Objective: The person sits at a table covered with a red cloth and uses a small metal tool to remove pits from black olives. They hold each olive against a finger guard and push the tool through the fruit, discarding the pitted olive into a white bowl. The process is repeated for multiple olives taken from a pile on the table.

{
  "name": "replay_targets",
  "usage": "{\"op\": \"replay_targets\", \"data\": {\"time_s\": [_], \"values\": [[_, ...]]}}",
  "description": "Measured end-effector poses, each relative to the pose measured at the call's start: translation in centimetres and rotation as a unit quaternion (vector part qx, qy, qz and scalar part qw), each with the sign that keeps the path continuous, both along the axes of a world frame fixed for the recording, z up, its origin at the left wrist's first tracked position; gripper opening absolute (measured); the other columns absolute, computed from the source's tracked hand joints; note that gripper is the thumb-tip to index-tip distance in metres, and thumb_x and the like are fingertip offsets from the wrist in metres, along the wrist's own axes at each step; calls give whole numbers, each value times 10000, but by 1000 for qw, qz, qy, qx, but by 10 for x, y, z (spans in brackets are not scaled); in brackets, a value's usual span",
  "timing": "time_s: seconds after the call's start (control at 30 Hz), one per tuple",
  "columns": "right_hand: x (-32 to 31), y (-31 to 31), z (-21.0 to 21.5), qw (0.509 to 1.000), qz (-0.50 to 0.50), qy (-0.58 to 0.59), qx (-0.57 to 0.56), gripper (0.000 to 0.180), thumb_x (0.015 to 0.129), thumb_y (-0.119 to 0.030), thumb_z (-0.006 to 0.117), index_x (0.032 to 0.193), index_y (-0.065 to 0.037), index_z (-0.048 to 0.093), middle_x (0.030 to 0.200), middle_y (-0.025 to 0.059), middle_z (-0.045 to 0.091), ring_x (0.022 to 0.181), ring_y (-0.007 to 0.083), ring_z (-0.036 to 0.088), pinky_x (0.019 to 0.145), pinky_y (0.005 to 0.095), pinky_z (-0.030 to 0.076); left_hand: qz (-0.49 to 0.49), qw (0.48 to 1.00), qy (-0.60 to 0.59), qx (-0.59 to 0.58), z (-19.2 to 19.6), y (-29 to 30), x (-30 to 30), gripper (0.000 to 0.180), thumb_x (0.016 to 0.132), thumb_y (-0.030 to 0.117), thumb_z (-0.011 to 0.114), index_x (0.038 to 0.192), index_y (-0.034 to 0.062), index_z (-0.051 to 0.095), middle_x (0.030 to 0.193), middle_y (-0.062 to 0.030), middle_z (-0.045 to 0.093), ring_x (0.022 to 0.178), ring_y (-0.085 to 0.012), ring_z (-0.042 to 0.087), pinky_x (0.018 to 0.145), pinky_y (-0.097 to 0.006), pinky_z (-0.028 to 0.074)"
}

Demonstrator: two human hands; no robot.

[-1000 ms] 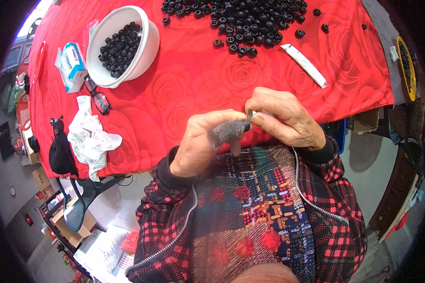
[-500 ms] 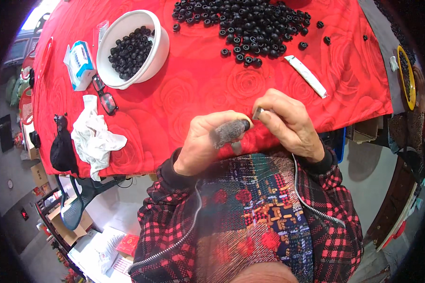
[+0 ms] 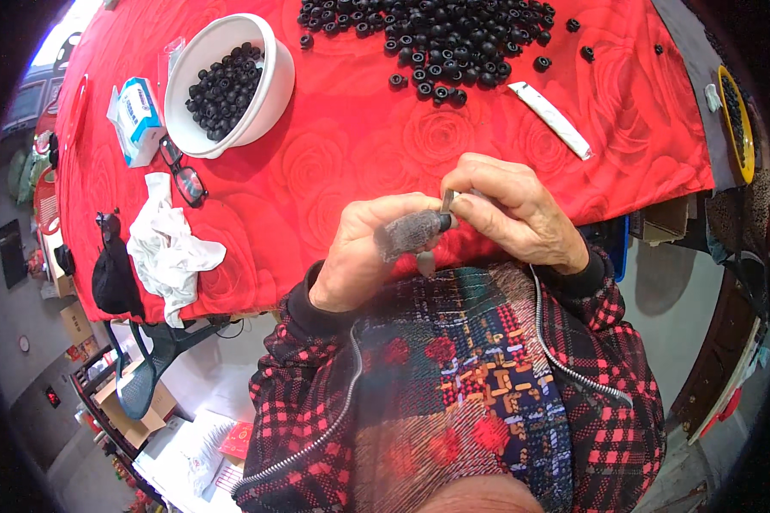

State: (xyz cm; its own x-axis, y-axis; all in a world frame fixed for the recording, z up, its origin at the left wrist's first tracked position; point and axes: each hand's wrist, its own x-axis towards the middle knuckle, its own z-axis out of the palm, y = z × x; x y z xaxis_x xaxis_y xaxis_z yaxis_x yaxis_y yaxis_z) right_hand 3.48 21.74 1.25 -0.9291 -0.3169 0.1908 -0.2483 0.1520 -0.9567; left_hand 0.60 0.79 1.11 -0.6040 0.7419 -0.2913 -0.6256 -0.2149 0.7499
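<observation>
Head: right hand (image 3: 522, 215), apparent blade (image 3: 447, 200), near tablecloth edge (image 3: 650, 199).

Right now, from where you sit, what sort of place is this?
Probably a room in a home, used for handwork: a red rose-patterned fabric tablecloth bears a heap of small round black pieces, a round white plastic bowl and black-framed eyeglasses.

the tablecloth (image 3: 342, 154) is red with roses, the bowl (image 3: 272, 96) white, the little balls (image 3: 460, 53) black, and the jacket (image 3: 612, 445) red-and-black checked.
</observation>
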Motion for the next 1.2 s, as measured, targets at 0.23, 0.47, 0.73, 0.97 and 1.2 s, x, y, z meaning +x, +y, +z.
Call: {"op": "replay_targets", "data": {"time_s": [0.23,0.47,0.73,0.97,1.2], "values": [[-3,2,1,1000,13,1,9,129,912,-118,534,911,5,576,760,77,511,672,187,504,605,314,387,5,1000,-18,14,-3,0,0,242,933,160,575,1071,-29,634,914,-51,613,756,-124,588,599,-245,499],[-4,5,1,1000,21,-1,18,109,882,-97,551,888,7,581,753,99,518,684,238,528,607,341,405,-4,999,-34,-12,-3,1,-2,246,917,164,600,1062,-30,642,878,-41,621,748,-115,588,594,-251,510],[6,8,13,999,-22,45,-9,178,768,-73,681,927,-33,613,750,103,526,642,251,547,562,343,426,77,992,-95,-8,-5,0,-4,235,900,155,602,1040,-30,635,861,-56,622,709,-113,583,582,-260,504],[0,-20,-2,962,-138,217,91,328,669,-8,717,984,-11,625,740,102,553,632,275,563,539,361,447,28,991,-132,10,-6,6,-1,200,943,157,530,1000,-17,613,788,-53,587,627,-131,581,537,-264,499],[2,-26,6,960,-133,237,74,311,670,23,725,964,-1,627,761,108,589,633,260,581,526,348,449,63,980,-173,80,-20,5,10,205,920,220,599,977,26,632,790,-47,624,636,-131,599,507,-279,497]]}}
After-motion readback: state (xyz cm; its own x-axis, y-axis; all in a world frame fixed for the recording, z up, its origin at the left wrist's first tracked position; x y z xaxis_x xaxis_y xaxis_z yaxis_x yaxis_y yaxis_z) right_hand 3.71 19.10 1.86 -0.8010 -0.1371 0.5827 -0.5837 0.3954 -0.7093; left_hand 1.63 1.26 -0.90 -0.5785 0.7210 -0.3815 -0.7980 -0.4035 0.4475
